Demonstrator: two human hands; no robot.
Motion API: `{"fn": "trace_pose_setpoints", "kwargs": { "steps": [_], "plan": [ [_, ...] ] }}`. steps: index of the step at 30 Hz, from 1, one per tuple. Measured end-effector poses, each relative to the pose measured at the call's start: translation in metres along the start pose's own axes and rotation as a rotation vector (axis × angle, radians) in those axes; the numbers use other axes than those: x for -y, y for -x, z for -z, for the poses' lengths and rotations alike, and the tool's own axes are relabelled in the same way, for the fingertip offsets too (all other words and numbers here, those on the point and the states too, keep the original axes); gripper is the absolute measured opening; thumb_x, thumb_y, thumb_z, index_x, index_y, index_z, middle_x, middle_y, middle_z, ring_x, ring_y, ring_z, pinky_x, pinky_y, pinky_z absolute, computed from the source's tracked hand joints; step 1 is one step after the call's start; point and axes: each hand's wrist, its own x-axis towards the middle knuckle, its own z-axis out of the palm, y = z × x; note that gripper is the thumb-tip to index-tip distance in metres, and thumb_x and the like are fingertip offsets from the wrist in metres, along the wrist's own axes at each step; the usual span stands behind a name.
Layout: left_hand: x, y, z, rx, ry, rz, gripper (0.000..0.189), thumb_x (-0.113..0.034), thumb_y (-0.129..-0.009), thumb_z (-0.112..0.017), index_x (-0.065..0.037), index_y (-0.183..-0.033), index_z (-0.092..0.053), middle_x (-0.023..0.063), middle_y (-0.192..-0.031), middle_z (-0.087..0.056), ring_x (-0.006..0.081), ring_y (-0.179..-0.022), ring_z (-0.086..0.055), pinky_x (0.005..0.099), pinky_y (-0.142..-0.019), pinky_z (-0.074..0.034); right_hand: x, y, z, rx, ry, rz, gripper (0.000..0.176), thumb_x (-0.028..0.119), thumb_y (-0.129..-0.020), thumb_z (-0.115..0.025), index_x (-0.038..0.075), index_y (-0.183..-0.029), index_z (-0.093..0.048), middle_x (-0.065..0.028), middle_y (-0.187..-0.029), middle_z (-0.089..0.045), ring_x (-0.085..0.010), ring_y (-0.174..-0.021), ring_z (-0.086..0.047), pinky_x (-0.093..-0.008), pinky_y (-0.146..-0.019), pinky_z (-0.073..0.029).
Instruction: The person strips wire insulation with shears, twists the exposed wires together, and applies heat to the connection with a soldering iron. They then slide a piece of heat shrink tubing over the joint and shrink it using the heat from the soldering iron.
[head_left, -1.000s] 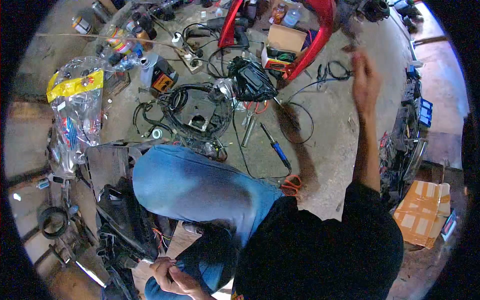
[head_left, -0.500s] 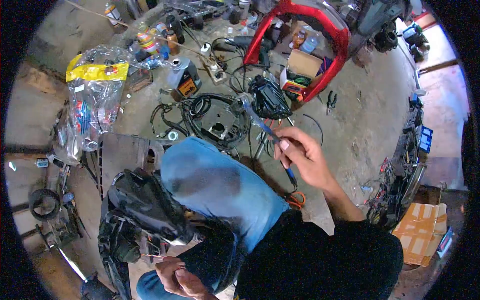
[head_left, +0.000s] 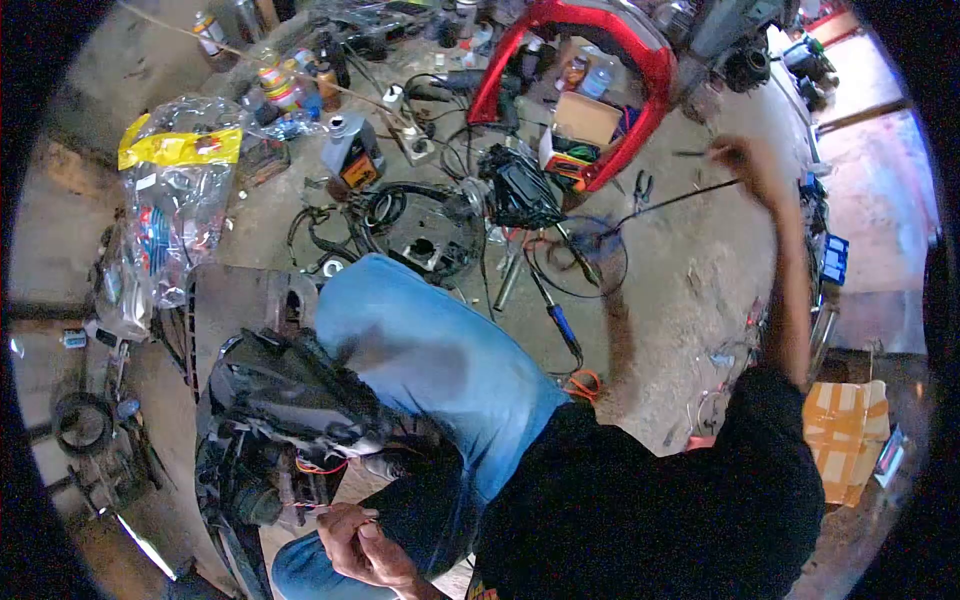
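Note:
At the bottom, my left hand [head_left: 368,545] is closed in a pinch on thin wires [head_left: 310,506], which run to the black motorcycle part [head_left: 290,390] beside my leg. My right hand [head_left: 752,168] is raised far out to the right and blurred by motion. It is closed around a thin black cable [head_left: 680,202]; a short end sticks out past the fingers, and the rest stretches left toward a loop on the floor. A soldering iron with a blue handle [head_left: 562,322] lies near my knee.
A red fairing piece [head_left: 655,85] stands around an open small box [head_left: 585,120]. Pliers [head_left: 642,188] lie beside it. A round black frame with cables [head_left: 425,235], a grey bottle [head_left: 350,150] and a plastic bag [head_left: 180,200] are on the floor. A taped cardboard piece [head_left: 848,440] is at right.
My right hand has swung up and right, away from my knee, and the black cable now stretches out behind it. My left hand keeps its pinch on the wires. The view has shifted slightly.

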Motion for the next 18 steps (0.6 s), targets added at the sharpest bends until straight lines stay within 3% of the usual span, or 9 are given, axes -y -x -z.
{"fn": "trace_pose_setpoints", "kwargs": {
  "steps": [3, 5, 6, 9, 11, 12, 15, 16, 18],
  "plan": [
    [-0.002, -0.002, 0.003, 0.031, 0.003, -0.003, 0.035, -0.033, -0.094, -0.063, 0.0, -0.082, -0.061, 0.0089, -0.077, -0.053, 0.0229, -0.073, -0.05, 0.0377, -0.07, -0.042, -0.05, -0.013, 0.18, -0.334, 1.199, -0.238, 0.028, 0.018, -0.099, -0.055, 0.008, -0.122, -0.069, -0.0195, -0.098, -0.074, -0.0307, -0.085, -0.073, -0.0424, -0.076, -0.055],
    [0.0, -0.005, 0.0, 0.037, 0.004, 0.0, 0.035, -0.033, -0.094, -0.063, -0.001, -0.081, -0.061, 0.0087, -0.077, -0.053, 0.0229, -0.073, -0.05, 0.038, -0.07, -0.042, 0.009, 0.024, 0.211, -0.823, 1.155, 0.083, 0.032, 0.022, -0.103, -0.049, 0.007, -0.124, -0.067, -0.0197, -0.101, -0.073, -0.0343, -0.085, -0.072, -0.0449, -0.074, -0.054],
    [0.002, -0.004, -0.001, 0.024, -0.02, 0.032, 0.036, -0.033, -0.094, -0.063, 0.0, -0.079, -0.061, 0.0084, -0.076, -0.053, 0.0227, -0.074, -0.05, 0.0379, -0.071, -0.042, 0.05, 0.035, 0.195, -0.89, 1.189, 0.348, 0.034, 0.022, -0.104, -0.045, 0.005, -0.126, -0.065, -0.0213, -0.104, -0.072, -0.0344, -0.091, -0.071, -0.0449, -0.079, -0.054],
    [0.011, -0.004, -0.007, -0.019, -0.013, 0.022, 0.036, -0.032, -0.094, -0.062, 0.0, -0.078, -0.061, 0.0085, -0.076, -0.054, 0.0223, -0.075, -0.05, 0.0376, -0.071, -0.042, 0.043, 0.062, 0.11, -0.186, 0.993, -0.069, 0.031, 0.02, -0.101, -0.048, 0.003, -0.12, -0.065, -0.0235, -0.103, -0.071, -0.0415, -0.097, -0.068, -0.0474, -0.085, -0.053],
    [0.012, -0.003, -0.004, -0.004, 0.051, 0.019, 0.035, -0.03, -0.094, -0.061, 0.0, -0.077, -0.061, 0.0093, -0.077, -0.054, 0.0222, -0.074, -0.05, 0.038, -0.072, -0.042, 0.034, 0.102, -0.012, 0.366, 1.085, 0.044, 0.023, 0.017, -0.099, -0.049, 0.001, -0.101, -0.066, -0.0223, -0.093, -0.069, -0.0383, -0.088, -0.068, -0.0481, -0.076, -0.053],
    [0.011, -0.004, -0.003, -0.006, 0.069, 0.004, 0.034, -0.03, -0.094, -0.061, 0.0, -0.077, -0.061, 0.0097, -0.077, -0.054, 0.0223, -0.074, -0.05, 0.038, -0.072, -0.042, -0.036, 0.112, -0.078, 0.733, 1.034, 0.023, 0.024, 0.016, -0.093, -0.059, 0.003, -0.111, -0.066, -0.0206, -0.103, -0.07, -0.0384, -0.093, -0.067, -0.0466, -0.08, -0.053],
    [0.007, -0.006, -0.001, -0.002, 0.076, -0.033, 0.034, -0.03, -0.094, -0.061, 0.0, -0.078, -0.061, 0.0107, -0.079, -0.054, 0.0229, -0.074, -0.05, 0.0382, -0.07, -0.043, -0.143, 0.238, -0.207, 1.006, 0.145, -0.865, 0.042, 0.013, -0.083, -0.067, 0.004, -0.124, -0.064, -0.0176, -0.116, -0.069, -0.0324, -0.082, -0.072, -0.0494, -0.07, -0.056],
    [0.005, -0.007, 0.0, 0.003, 0.065, -0.037, 0.035, -0.03, -0.094, -0.061, 0.0, -0.078, -0.061, 0.011, -0.079, -0.054, 0.023, -0.074, -0.05, 0.0383, -0.07, -0.043, -0.166, 0.27, -0.236, 1.098, 0.072, -0.885, 0.039, 0.012, -0.084, -0.064, 0.003, -0.122, -0.062, -0.0161, -0.109, -0.068, -0.0302, -0.082, -0.069, -0.0474, -0.071, -0.054],
    [-0.001, -0.007, 0.001, 0.014, 0.054, -0.046, 0.034, -0.03, -0.095, -0.061, 0.001, -0.078, -0.061, 0.0111, -0.079, -0.054, 0.0234, -0.074, -0.051, 0.0385, -0.069, -0.044, -0.133, 0.293, -0.264, 1.268, 0.036, -0.317, 0.032, 0.011, -0.086, -0.059, 0.002, -0.118, -0.058, -0.0132, -0.095, -0.065, -0.0259, -0.082, -0.061, -0.0434, -0.072, -0.051]
  ]
}}
